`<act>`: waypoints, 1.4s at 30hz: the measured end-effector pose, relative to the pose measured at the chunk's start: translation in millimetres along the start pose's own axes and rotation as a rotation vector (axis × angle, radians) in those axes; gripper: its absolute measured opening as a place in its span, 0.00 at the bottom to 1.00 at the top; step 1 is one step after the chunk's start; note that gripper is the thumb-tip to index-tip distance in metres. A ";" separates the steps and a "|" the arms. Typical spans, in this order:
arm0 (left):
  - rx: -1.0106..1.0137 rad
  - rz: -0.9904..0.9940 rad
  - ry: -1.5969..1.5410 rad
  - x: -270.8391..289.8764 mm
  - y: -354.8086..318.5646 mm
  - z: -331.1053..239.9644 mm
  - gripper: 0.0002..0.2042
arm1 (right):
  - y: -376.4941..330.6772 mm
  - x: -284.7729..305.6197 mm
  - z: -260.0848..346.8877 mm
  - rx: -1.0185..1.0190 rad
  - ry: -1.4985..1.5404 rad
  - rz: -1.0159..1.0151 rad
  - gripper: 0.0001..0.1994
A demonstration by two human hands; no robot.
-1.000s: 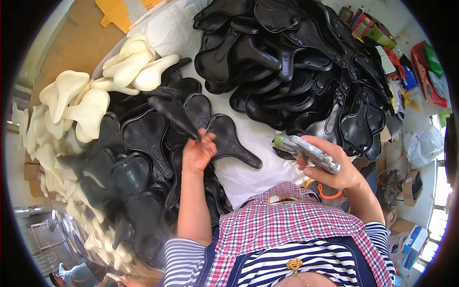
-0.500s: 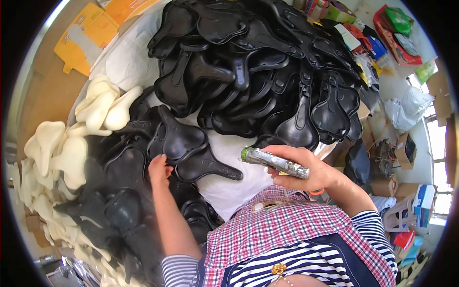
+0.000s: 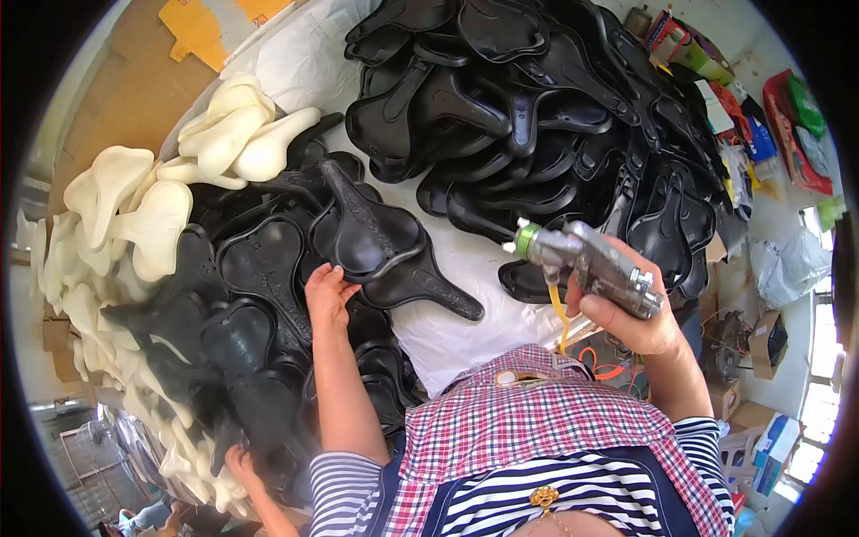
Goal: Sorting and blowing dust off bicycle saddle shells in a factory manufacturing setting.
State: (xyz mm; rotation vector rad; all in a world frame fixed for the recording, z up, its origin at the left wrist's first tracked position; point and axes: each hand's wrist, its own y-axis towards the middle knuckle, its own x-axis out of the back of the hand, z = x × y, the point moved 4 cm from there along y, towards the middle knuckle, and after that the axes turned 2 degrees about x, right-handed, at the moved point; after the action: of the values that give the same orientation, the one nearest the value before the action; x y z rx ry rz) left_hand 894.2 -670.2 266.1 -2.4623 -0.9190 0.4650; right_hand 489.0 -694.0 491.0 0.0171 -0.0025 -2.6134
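My left hand (image 3: 329,297) is closed on the rear edge of a black bicycle saddle (image 3: 380,237), its fingertips pinching the rim. That saddle lies on top of another black saddle (image 3: 429,285), whose nose points to the right. My right hand (image 3: 649,313) is wrapped round a metal spray gun (image 3: 608,273) with a green ring near its nozzle. The gun is held raised above white sheeting (image 3: 438,345), its nozzle toward the left. From its underside hangs a yellow hose (image 3: 559,313).
A large heap of black saddles (image 3: 501,116) fills the far side. Cream foam saddle pieces (image 3: 161,224) are piled along the left, beside more black saddles (image 3: 237,336). Another person's hand (image 3: 240,461) reaches in at lower left. Boxes (image 3: 778,452) and bags (image 3: 787,268) stand at right.
The spray gun has turned in my right hand, so its trigger side and yellow hose now show. My left hand stays at the saddle's edge. Another person's hand has come into view at lower left.
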 end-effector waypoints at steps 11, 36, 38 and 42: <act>-0.562 0.005 0.119 -152.8 30.6 -80.4 0.18 | 0.3 19.0 -30.8 -0.016 -0.087 -0.022 0.29; -0.147 -0.096 -0.300 -7.2 26.1 -66.3 0.08 | 24.3 -8.0 -13.4 0.006 -0.119 0.186 0.27; -0.247 0.005 -0.500 7.2 44.0 -74.7 0.08 | 22.1 -6.4 -16.9 -0.012 -0.173 0.205 0.27; -0.658 0.011 -1.003 1.1 15.8 -145.0 0.19 | 17.8 17.5 -24.4 0.007 0.021 0.044 0.30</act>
State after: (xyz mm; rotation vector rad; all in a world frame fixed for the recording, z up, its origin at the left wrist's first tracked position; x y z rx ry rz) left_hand 970.1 -724.4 378.3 -2.7513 -1.6276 1.7265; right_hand 483.1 -718.2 466.5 0.0460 -0.0047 -2.5690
